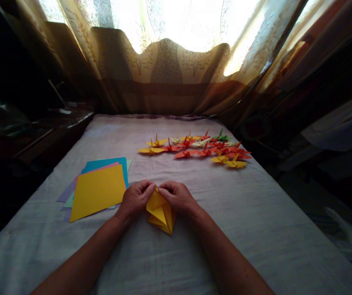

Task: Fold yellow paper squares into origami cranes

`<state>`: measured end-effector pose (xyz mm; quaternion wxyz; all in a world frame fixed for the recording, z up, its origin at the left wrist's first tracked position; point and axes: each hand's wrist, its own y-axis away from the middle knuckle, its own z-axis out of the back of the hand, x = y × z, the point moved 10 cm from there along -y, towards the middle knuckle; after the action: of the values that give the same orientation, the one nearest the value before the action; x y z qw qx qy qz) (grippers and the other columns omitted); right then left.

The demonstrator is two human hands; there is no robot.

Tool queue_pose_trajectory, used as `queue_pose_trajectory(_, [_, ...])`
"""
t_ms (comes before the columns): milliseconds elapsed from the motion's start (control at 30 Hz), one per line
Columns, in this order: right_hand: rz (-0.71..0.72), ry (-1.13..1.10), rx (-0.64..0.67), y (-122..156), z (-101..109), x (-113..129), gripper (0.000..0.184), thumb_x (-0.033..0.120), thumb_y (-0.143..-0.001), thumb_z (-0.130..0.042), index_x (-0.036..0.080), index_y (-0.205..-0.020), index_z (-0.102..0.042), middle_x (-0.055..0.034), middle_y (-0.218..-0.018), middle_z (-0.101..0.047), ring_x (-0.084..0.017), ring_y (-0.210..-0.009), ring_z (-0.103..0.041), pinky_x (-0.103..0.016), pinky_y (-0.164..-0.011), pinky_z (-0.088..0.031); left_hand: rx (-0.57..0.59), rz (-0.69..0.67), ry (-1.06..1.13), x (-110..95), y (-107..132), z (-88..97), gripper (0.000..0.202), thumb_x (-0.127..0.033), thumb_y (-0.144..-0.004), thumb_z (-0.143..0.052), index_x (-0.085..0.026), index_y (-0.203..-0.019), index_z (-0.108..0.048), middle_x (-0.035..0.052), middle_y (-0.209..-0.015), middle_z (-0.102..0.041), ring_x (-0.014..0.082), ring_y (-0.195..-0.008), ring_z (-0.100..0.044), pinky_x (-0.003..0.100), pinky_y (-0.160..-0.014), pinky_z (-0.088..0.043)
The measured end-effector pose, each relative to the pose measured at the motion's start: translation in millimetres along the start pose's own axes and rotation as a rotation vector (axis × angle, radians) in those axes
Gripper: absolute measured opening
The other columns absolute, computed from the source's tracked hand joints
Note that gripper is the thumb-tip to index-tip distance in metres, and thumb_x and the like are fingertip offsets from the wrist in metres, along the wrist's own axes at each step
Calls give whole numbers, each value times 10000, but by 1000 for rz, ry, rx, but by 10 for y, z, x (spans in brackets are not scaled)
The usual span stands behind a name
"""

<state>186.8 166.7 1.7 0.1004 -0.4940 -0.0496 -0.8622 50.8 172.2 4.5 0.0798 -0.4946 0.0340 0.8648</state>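
A partly folded yellow paper lies on the cloth-covered table in front of me. My left hand pinches its upper left edge with curled fingers. My right hand pinches the top tip from the right, fingers closed on the paper. The two hands meet at the paper's upper point. To the left lies a stack of coloured paper sheets with a yellow sheet on top, close to my left hand.
Several finished paper cranes in yellow, red, orange, white and green sit in rows at the far middle of the table. A curtain hangs behind it. Dark furniture stands to the left.
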Motion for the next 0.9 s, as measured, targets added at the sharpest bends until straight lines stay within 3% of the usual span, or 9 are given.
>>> queue_pose_trajectory(200, [-22,21,-28,1,-6,-32,201,289,-823,-579,199,-655,-642,31,-632,-614,-108,-607,-521,-203,-554,-358,-1,-25,-7,-54,4,7,357,-478,-836,-487,-187,-697,-639,-15,-622,-619,148,-600,-571,209,-524,-409])
queue_pose_trajectory(367, [-20,34,-30,8,17,-25,197,294,-820,-576,198,-660,-641,27,-637,-618,-111,-613,-525,-208,-564,-368,20,-49,23,-51,4,-21,336,-472,-839,-510,-189,-750,-669,-10,-667,-655,152,-628,-591,213,-555,-433])
queue_pose_trajectory(533, [-43,-96,66,2,-5,-73,142,289,-790,-580,190,-749,-675,25,-683,-641,-112,-638,-544,-206,-583,-397,37,-43,47,-35,-19,-26,360,-499,-840,-508,-187,-767,-670,-4,-679,-657,155,-637,-596,212,-554,-438])
queue_pose_trajectory(700, [-126,-278,63,-11,33,-206,160,338,-749,-592,184,-734,-634,30,-661,-593,-107,-606,-503,-213,-565,-396,32,-11,180,-7,-50,21,392,-537,-825,-514,-184,-838,-684,23,-754,-696,168,-681,-627,241,-632,-492])
queue_pose_trajectory(900, [-130,-349,28,-19,48,-245,198,389,-712,-596,192,-721,-610,31,-660,-573,-107,-598,-482,-215,-547,-390,119,27,230,53,-27,-95,372,-516,-794,-563,-174,-838,-703,31,-773,-714,185,-697,-640,250,-619,-496])
